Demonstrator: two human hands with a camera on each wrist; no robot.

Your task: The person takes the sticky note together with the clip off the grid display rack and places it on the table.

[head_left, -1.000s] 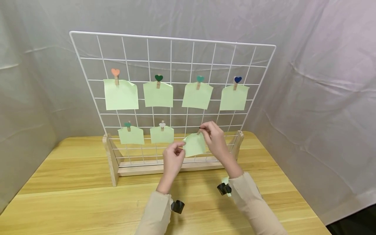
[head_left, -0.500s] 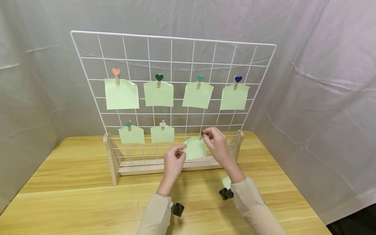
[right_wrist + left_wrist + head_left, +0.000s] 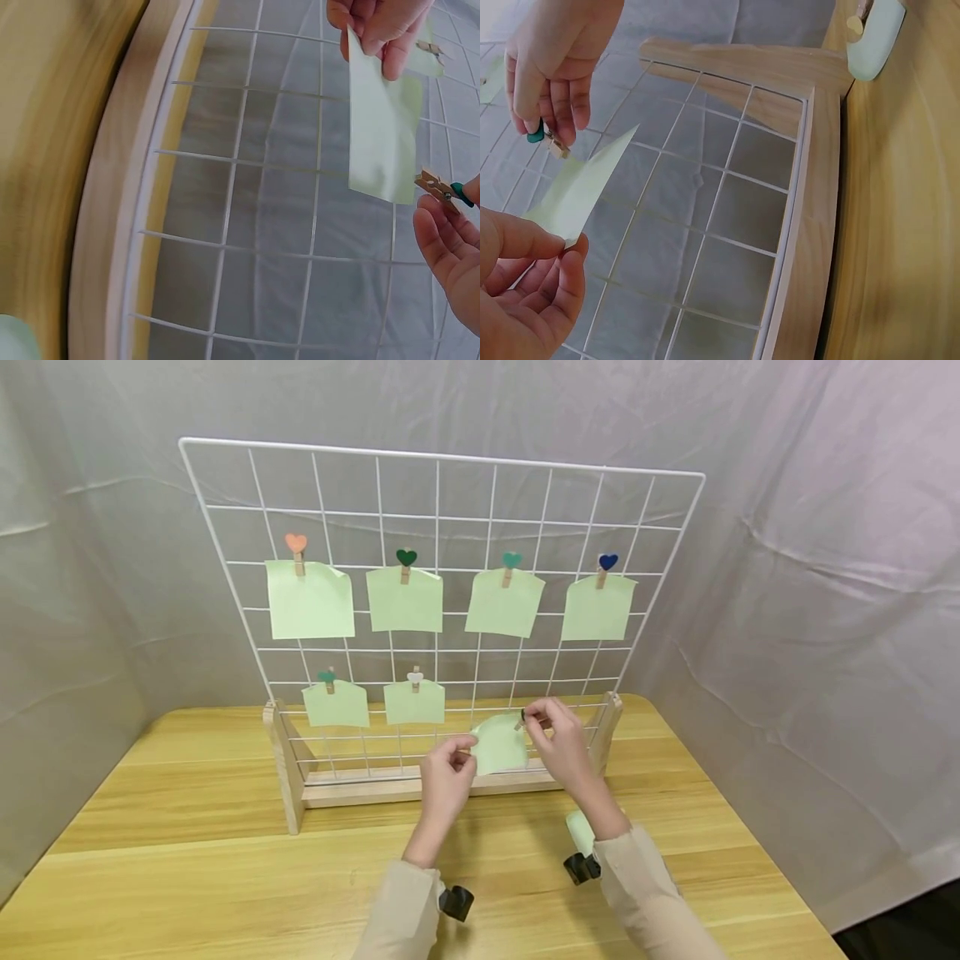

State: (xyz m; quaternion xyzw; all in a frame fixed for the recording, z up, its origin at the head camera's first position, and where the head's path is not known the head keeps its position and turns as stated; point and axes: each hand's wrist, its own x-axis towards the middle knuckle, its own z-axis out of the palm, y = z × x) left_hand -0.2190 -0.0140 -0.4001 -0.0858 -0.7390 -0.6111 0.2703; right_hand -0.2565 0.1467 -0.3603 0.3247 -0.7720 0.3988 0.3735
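In front of the lower part of the white wire grid (image 3: 461,649), my left hand (image 3: 447,774) pinches the left edge of a pale green paper note (image 3: 500,745). My right hand (image 3: 561,745) holds a small wooden clothespin (image 3: 439,187) with a dark green end between thumb and fingers. The clothespin's tip is right by the note's upper right corner; whether it touches the paper I cannot tell. Other green notes hang clipped to the grid by heart-topped clothespins: a full upper row, including one note (image 3: 405,602), and two lower ones, including another note (image 3: 415,703).
Wooden feet and a bar (image 3: 360,795) hold the grid upright on the wood-grain table (image 3: 187,893). Another green paper (image 3: 580,832) lies on the table by the right sleeve, with a clothespin (image 3: 855,27) near it. Grey cloth (image 3: 810,652) hangs behind and beside.
Both hands have come down a little, and the note with them. My right hand has also shifted slightly right with the clothespin. The clipped notes stay where they were.
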